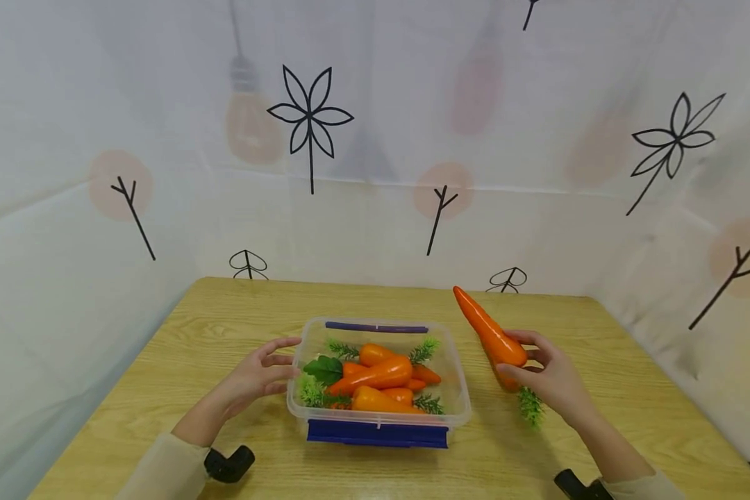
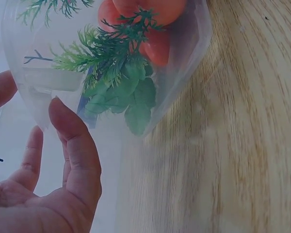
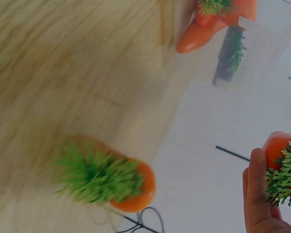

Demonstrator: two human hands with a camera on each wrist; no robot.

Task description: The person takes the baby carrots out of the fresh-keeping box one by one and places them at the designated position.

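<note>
The right hand (image 1: 550,378) is gripping a carrot (image 1: 489,328) by its thick end, right of the box (image 1: 456,392); its tip is pointing far and left. Beneath it, a second carrot (image 3: 141,189) is lying on the table (image 1: 250,312). The left hand (image 1: 253,375), fingers loosely spread, is touching the box's left side. More carrots (image 1: 378,375) are lying inside.

The head view looks forward and down from the widest standoff, the patterned backdrop (image 1: 375,232) at 12 o'clock and the tabletop (image 1: 244,305) toward 6. The left wrist view sits close and rolled, the left hand (image 2: 56,206) at 8 o'clock, the clear box (image 2: 184,73) near 12. The right wrist view, also close and rolled, sees the right hand (image 3: 258,208) at 4 o'clock. All three views share the clear box and tabletop.
</note>
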